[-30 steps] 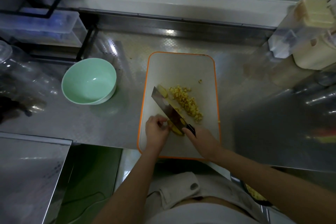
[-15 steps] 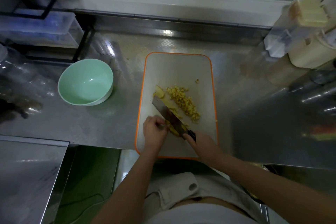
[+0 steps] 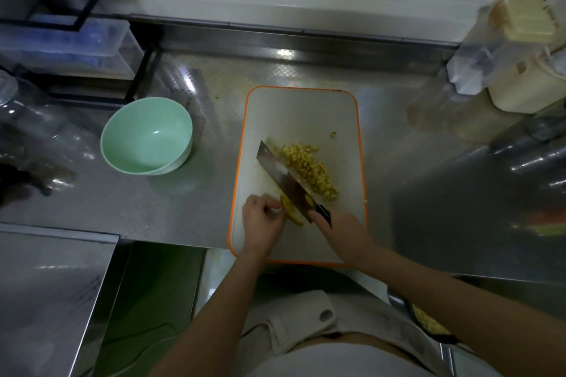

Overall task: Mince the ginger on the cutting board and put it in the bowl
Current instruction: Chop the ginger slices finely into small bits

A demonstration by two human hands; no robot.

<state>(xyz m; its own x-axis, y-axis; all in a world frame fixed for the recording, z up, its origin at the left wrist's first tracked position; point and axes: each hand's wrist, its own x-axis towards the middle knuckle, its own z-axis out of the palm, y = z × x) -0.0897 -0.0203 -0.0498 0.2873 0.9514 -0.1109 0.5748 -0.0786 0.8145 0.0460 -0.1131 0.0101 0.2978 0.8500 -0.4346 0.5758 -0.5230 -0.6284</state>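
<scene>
Our right hand [image 3: 343, 232]: fingers gripping the cleaver [image 3: 283, 176]. Our left hand [image 3: 260, 223]: fingers curled, pinching the ginger slice [image 3: 291, 212] on the cutting board [image 3: 301, 113]. Diced ginger [image 3: 311, 167] beside the blade; bowl [image 3: 147, 135] well apart.

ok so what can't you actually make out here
Head view only:
- Uncut ginger: partly under the knife and left hand; amount left unclear.
- Knife handle: wrapped by the right hand.
- Dish of yellow bits at lower right: cut off by the right arm.
- Left shelf containers: too dim, blurred.
</scene>
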